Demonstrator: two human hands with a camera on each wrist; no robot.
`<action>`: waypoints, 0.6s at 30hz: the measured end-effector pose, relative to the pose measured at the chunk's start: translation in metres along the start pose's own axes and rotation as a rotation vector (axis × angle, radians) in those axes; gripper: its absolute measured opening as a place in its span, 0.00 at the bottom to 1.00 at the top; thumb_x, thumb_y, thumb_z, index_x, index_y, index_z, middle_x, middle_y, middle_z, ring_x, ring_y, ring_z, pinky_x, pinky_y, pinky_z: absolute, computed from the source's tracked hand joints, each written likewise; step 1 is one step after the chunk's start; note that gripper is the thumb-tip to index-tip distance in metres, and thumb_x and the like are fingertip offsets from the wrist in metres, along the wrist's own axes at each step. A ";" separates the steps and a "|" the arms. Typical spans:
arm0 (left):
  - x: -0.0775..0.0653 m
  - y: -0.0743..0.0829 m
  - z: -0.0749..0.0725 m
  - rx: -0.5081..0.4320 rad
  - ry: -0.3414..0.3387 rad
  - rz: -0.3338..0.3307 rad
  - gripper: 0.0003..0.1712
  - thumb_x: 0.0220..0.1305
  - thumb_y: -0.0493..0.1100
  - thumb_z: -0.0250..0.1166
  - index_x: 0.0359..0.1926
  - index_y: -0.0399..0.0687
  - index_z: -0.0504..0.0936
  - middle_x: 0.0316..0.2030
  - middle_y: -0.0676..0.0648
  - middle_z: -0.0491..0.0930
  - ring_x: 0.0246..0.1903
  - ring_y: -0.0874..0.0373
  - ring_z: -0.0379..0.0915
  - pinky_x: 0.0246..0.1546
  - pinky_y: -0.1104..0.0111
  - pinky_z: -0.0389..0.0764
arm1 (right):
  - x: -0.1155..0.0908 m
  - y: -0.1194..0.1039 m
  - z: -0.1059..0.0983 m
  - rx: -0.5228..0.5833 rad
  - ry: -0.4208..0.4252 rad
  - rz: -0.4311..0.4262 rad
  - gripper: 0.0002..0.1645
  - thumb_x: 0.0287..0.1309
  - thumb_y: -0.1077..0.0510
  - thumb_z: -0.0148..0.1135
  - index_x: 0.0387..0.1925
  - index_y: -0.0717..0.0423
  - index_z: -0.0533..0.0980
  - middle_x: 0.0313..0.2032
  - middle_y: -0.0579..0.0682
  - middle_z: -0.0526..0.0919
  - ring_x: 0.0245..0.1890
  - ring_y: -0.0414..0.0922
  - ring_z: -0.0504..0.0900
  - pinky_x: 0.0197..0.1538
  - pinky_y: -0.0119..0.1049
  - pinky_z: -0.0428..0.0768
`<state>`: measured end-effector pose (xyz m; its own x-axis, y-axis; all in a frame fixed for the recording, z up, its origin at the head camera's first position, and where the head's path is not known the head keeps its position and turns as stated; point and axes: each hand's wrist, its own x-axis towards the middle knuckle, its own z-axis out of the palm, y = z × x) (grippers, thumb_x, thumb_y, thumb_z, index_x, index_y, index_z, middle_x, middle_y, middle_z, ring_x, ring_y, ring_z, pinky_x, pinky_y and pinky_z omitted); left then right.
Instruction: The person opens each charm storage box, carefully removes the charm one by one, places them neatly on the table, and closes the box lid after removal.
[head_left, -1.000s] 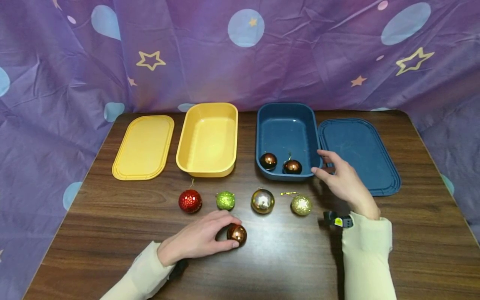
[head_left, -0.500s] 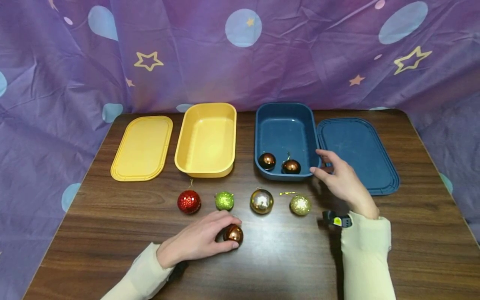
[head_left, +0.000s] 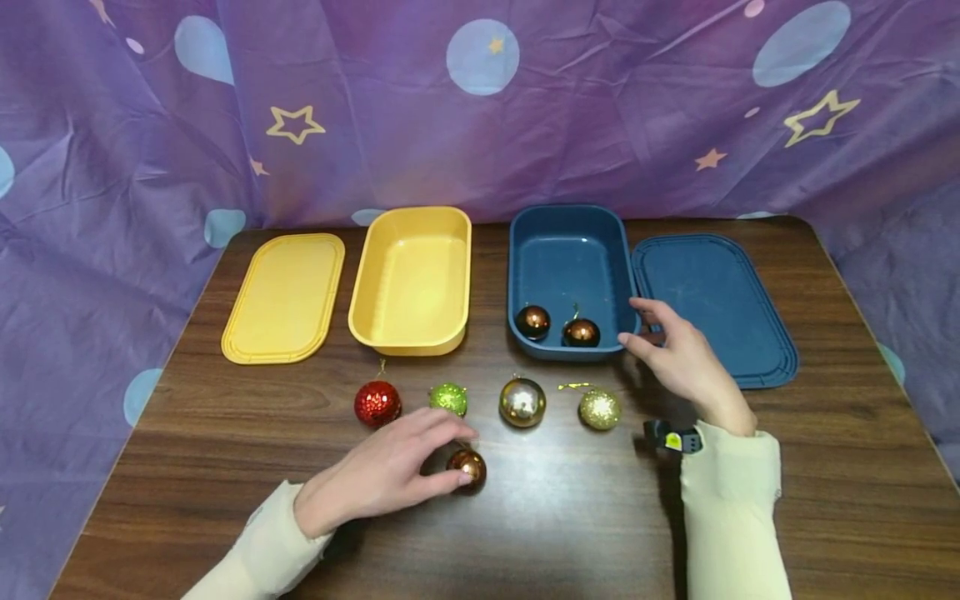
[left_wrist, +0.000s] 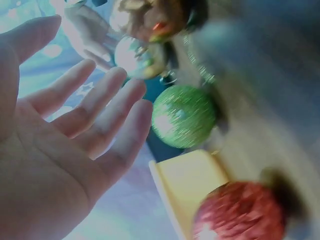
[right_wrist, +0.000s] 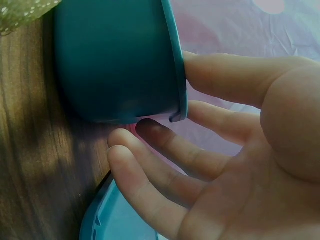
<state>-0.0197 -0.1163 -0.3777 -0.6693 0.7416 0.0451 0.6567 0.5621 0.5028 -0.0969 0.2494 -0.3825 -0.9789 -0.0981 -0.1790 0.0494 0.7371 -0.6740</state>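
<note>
Five baubles [head_left: 522, 402] before two boxes [head_left: 414, 275], two more in the right box [head_left: 570, 267].

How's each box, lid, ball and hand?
Yellow box: open, empty
Yellow lid: off, flat
Blue box: open, two brown balls inside
Blue lid: off, flat
Third brown ball: on table
Red ball: on table
Green ball: on table
Shiny gold ball: on table
Glittery gold ball: on table
Left hand: open
Right hand: touching blue box
</note>
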 end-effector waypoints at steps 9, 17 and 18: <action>0.009 0.005 -0.031 0.092 0.078 0.080 0.20 0.65 0.55 0.62 0.52 0.49 0.79 0.50 0.53 0.78 0.51 0.62 0.74 0.53 0.65 0.78 | 0.000 0.000 0.000 -0.004 0.004 -0.004 0.38 0.69 0.48 0.53 0.72 0.58 0.55 0.63 0.71 0.66 0.56 0.65 0.74 0.51 0.58 0.76; 0.029 0.003 -0.054 0.187 0.087 0.153 0.19 0.65 0.52 0.63 0.51 0.47 0.79 0.48 0.50 0.78 0.50 0.59 0.75 0.55 0.64 0.77 | 0.001 0.001 0.000 -0.008 0.006 -0.009 0.38 0.68 0.48 0.53 0.72 0.58 0.55 0.63 0.70 0.66 0.56 0.64 0.74 0.52 0.58 0.76; 0.032 0.003 -0.055 0.190 0.088 0.167 0.19 0.64 0.51 0.63 0.51 0.46 0.79 0.48 0.50 0.78 0.49 0.58 0.75 0.55 0.65 0.77 | 0.001 0.001 0.000 -0.007 0.007 -0.009 0.38 0.68 0.48 0.53 0.72 0.58 0.55 0.63 0.70 0.66 0.56 0.65 0.74 0.52 0.59 0.76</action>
<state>-0.0584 -0.1108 -0.3270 -0.5686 0.7997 0.1931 0.8084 0.4997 0.3111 -0.0976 0.2499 -0.3831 -0.9806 -0.1004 -0.1683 0.0391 0.7412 -0.6702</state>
